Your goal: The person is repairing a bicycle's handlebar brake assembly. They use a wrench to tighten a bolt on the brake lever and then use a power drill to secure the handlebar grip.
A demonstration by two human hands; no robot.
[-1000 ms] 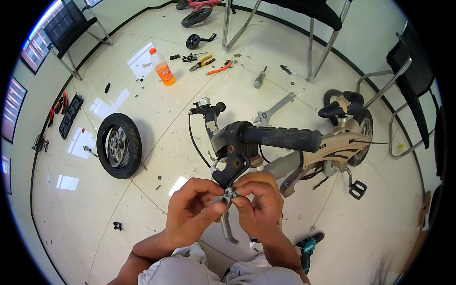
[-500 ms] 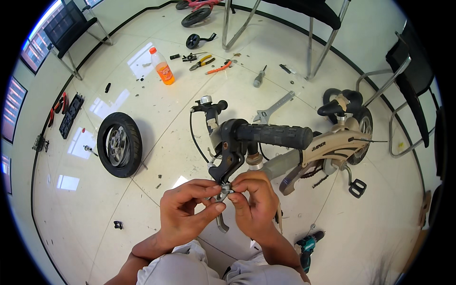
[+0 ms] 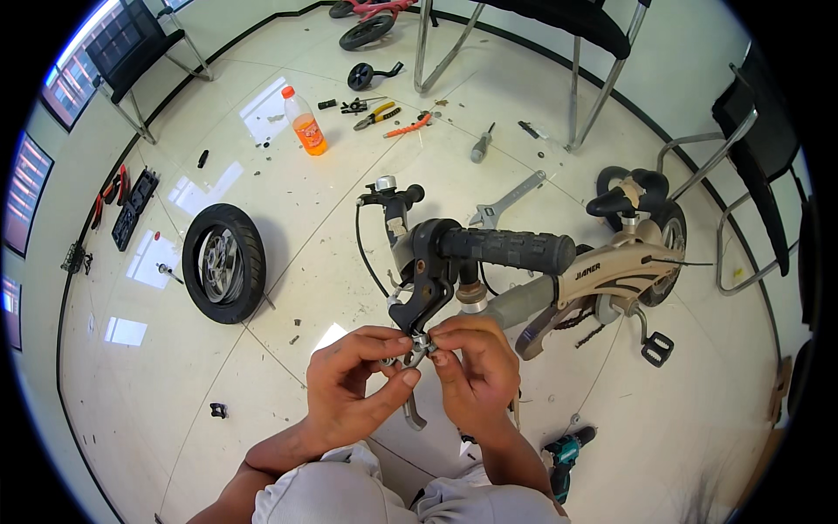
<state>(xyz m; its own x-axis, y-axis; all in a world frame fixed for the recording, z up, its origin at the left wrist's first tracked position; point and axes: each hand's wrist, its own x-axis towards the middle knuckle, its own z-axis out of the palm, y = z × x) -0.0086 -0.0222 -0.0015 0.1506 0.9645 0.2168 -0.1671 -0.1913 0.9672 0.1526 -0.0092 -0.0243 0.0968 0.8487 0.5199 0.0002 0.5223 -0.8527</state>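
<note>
A small bicycle (image 3: 598,266) with a beige and grey frame lies in front of me, its handlebar toward me. From the black brake lever bracket (image 3: 428,288), beside the ribbed black handlebar grip (image 3: 515,251), a silver brake lever (image 3: 414,412) hangs down. The thumb and fingers of my left hand (image 3: 349,375) pinch the upper part of this lever. My right hand (image 3: 480,371) is closed just across from it, fingertips pressed at the small metal joint below the bracket. Whatever small part these fingertips hold is mostly hidden.
A loose wheel (image 3: 224,264) stands at left. An adjustable wrench (image 3: 509,201), screwdriver (image 3: 481,144), pliers (image 3: 377,116) and orange drink bottle (image 3: 305,125) are farther out. A teal cordless drill (image 3: 565,458) lies near my right leg. Chairs (image 3: 559,22) line the walls.
The whole view has shifted slightly. Both hands stay at the brake lever joint, and my right fingertips have changed position a little around it.
</note>
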